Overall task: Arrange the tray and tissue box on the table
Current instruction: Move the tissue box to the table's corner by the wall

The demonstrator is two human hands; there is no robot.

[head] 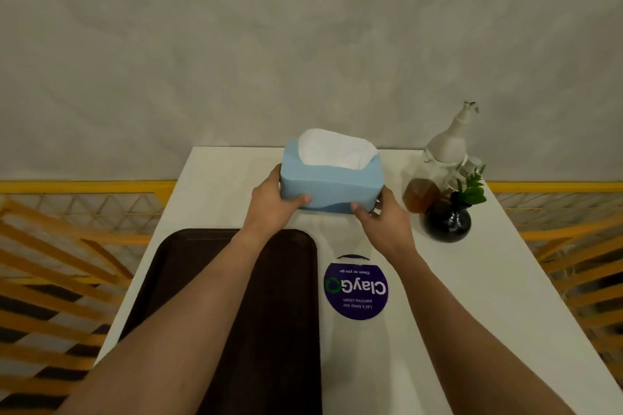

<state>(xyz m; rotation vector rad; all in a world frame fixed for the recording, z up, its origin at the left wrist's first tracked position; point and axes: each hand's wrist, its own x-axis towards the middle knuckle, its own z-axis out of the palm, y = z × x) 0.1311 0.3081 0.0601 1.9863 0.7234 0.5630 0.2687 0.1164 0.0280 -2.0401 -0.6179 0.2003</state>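
In the head view, your two hands are closed around the light blue rectangular tissue box (pixel 332 184) with white tissue showing at its open top. Your left hand (pixel 271 204) holds the left end of the box, with the thumb pressed on the near face. Your right hand (pixel 384 217) holds the right end, also with the thumb on the near face. The box is at the far middle part of the white bench (pixel 455 296); you cannot tell if its bottom touches the surface or is a little above it.

The dark brown plastic tray (pixel 276 330) with rounded corners lies flat on the near left part of the bench, and your left forearm crosses over it. Just beside the tray, on its right, is a round purple sticker (pixel 355 286) with white letters. To the right of the box stand a white spray bottle (pixel 448 141), a small amber bottle (pixel 419 194) and a round black vase (pixel 446 221) with a green plant, close together near the far right corner.
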